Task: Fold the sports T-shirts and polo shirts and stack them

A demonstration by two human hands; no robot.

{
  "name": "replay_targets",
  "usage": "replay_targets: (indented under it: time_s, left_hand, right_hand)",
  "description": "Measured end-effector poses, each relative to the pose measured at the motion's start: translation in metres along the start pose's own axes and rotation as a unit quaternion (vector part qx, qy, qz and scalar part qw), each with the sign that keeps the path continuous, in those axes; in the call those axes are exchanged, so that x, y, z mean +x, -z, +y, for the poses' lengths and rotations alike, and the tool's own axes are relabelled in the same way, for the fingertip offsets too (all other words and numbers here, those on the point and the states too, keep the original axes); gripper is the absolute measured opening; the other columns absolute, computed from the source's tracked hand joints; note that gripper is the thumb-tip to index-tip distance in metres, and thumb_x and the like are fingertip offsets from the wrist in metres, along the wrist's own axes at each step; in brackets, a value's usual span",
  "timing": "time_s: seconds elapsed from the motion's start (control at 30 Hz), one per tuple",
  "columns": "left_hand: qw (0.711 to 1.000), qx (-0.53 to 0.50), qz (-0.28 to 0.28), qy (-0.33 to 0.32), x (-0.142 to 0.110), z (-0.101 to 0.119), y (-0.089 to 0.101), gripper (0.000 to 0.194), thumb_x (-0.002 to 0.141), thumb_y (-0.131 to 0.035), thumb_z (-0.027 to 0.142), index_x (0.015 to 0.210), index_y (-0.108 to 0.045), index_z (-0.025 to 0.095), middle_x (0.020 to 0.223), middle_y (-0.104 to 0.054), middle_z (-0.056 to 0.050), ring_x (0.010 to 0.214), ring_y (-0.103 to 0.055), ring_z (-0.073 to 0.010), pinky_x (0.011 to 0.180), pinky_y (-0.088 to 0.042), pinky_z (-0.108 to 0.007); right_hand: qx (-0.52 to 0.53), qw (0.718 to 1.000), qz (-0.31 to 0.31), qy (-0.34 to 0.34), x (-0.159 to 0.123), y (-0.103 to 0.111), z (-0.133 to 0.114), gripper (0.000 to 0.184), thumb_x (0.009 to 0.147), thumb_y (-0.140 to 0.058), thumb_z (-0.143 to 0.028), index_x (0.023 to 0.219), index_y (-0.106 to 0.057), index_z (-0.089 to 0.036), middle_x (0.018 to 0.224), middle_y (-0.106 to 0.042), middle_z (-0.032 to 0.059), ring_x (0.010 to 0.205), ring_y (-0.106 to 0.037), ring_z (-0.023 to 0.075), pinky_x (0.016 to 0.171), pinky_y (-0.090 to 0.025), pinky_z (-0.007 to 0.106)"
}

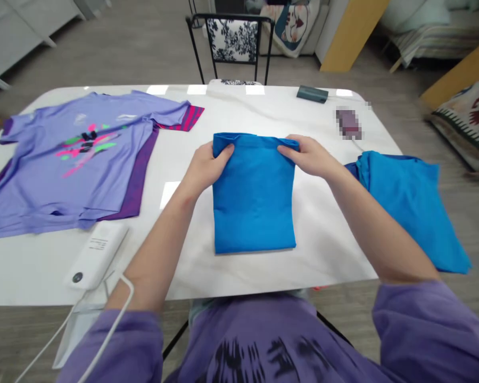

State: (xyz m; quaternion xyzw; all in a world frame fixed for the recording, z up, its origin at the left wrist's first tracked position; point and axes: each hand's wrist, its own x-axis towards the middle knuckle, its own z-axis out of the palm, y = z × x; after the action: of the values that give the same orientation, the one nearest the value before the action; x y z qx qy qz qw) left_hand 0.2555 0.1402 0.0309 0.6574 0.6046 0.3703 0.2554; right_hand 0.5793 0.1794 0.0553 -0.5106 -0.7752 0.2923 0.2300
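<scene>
While both hands pinch folded blue shirt (254,197), left hand (205,166), right hand (309,155), fingers closed.

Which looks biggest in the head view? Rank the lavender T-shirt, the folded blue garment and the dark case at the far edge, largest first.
1. Lavender T-shirt, spread flat.
2. Folded blue garment, with the left hand and right hand at its far corners.
3. Dark case, smallest, though it lies farthest from the camera.

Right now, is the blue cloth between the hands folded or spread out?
Folded: the blue cloth lies as a compact rectangle with doubled edges.
</scene>
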Motion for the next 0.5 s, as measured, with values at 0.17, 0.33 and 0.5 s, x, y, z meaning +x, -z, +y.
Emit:
replay_targets:
  time_s: [0.17, 0.33, 0.5]
  left_hand:
    - [0.972, 0.231, -0.013, 0.038, 0.047, -0.053, -0.039, 0.061, 0.104, -0.071, 0.06, 0.145, -0.065, 0.015, 0.151, -0.063, -0.023, 0.146, -0.058, -0.0421, 0.127, -0.049, -0.058]
    - [0.962, 0.25, -0.059, 0.087, 0.055, -0.076, -0.041, 0.073, 0.09, -0.081, 0.078, 0.13, -0.07, 0.018, 0.145, -0.064, -0.022, 0.141, -0.059, -0.0461, 0.121, -0.053, -0.061]
    - [0.975, 0.178, -0.129, 0.039, 0.064, -0.082, -0.042, 0.037, 0.091, -0.083, 0.055, 0.102, -0.068, 0.022, 0.11, -0.071, -0.01, 0.11, -0.068, -0.0326, 0.103, -0.058, -0.047]
  right_hand:
    - [-0.192, 0.972, 0.054, -0.124, 0.056, -0.052, 0.069, 0.07, 0.099, -0.074, -0.071, 0.14, -0.067, -0.015, 0.15, -0.063, 0.0263, 0.13, -0.065, 0.0436, 0.11, -0.057, 0.057]
    - [-0.179, 0.974, 0.022, -0.138, 0.055, -0.062, 0.091, 0.071, 0.088, -0.083, -0.076, 0.126, -0.068, -0.018, 0.135, -0.066, 0.0199, 0.117, -0.067, 0.0376, 0.101, -0.059, 0.049]
    - [-0.049, 0.997, -0.015, -0.055, 0.059, -0.062, 0.081, 0.043, 0.087, -0.083, -0.053, 0.109, -0.062, -0.024, 0.097, -0.068, 0.0042, 0.091, -0.061, 0.0248, 0.084, -0.05, 0.035]
